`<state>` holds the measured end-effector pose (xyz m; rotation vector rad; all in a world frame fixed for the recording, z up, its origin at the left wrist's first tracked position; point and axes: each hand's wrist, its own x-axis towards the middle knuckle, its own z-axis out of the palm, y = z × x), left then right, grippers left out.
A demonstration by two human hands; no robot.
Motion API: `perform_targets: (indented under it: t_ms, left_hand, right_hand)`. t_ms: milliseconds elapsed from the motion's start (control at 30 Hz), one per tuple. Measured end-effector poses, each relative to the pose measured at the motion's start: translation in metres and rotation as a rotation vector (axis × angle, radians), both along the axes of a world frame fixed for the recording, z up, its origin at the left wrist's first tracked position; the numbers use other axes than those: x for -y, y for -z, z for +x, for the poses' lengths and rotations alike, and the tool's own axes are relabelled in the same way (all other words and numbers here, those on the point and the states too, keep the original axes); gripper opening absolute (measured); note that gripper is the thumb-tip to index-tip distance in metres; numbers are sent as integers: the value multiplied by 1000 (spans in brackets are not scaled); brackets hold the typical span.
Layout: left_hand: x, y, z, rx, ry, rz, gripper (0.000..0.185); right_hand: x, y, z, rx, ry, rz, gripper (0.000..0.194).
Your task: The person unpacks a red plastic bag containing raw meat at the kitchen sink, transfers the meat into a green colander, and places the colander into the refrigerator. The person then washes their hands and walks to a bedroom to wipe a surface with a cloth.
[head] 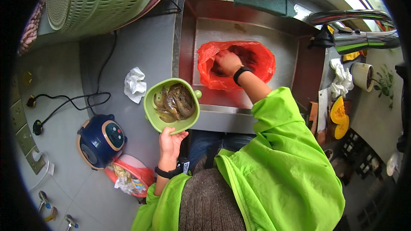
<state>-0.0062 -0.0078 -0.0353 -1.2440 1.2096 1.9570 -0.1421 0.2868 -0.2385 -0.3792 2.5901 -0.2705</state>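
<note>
My left hand [171,141] grips the near rim of a light green plastic bowl [151,102], its thumb and fingers at the edge. Several raw grey-brown shrimp [176,102] lie inside the bowl, which is held left of the sink. My right hand [228,62] reaches down into an open red plastic bag [205,77] in the stainless steel sink [289,61]. Dark contents [245,56], seemingly more shrimp, fill the bag around the hand. The right fingertips are hidden among them, so whether they grasp anything cannot be made out.
Crumpled tissue [135,85] and a dark blue rice cooker [101,141] stand on the left counter. A green strainer basket [109,0] is at upper left. The chrome faucet [366,40] is to the right, with a cleaver [323,109] and cut pumpkin [339,118] below it.
</note>
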Motion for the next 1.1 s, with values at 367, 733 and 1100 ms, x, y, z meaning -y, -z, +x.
perform_targets:
  t_ms: [367,733,1100]
  left_hand:
    - [0,-2,5,14,49,-22,31]
    - [-1,1,1,7,45,-13,31]
    - [-5,-3,1,39,64,-25,30]
  right_hand:
    - [43,18,4,-24,239,44,24]
    - [-62,39,28,-70,700,-291,31]
    - [-77,100,35,193,1064,-365,47]
